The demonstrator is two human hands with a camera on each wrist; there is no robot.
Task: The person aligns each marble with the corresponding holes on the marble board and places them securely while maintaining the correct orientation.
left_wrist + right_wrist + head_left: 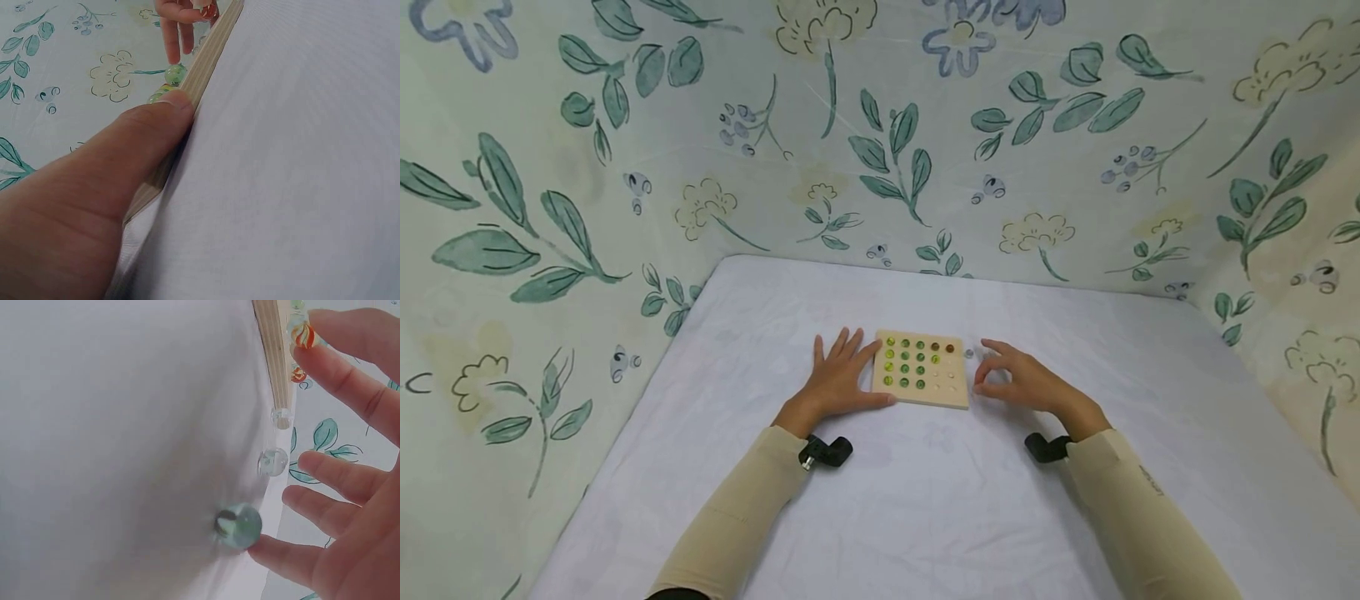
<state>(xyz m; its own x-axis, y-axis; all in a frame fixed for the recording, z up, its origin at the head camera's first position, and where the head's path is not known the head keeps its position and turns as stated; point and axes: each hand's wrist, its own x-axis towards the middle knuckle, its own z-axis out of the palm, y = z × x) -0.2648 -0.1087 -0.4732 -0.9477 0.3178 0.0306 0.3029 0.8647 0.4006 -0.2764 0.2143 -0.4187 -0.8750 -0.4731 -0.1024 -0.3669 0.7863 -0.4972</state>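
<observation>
A pale wooden board lies on the white cloth, with rows of glass marbles in its hollows. Yellow-green and green marbles fill its left part, dark reddish ones sit at the far right corner, and bare hollows show at the near right. My left hand rests at the board's left side, fingers spread, with the thumb on the near edge. Right of the board, my right hand pinches an orange-striped marble between thumb and forefinger. A green-tinted marble lies by its little finger, and a clear marble is near the other fingertips.
White cloth covers the table, reaching to a floral curtain behind and at the sides. A black wrist camera is strapped to the left sleeve, and another camera to the right.
</observation>
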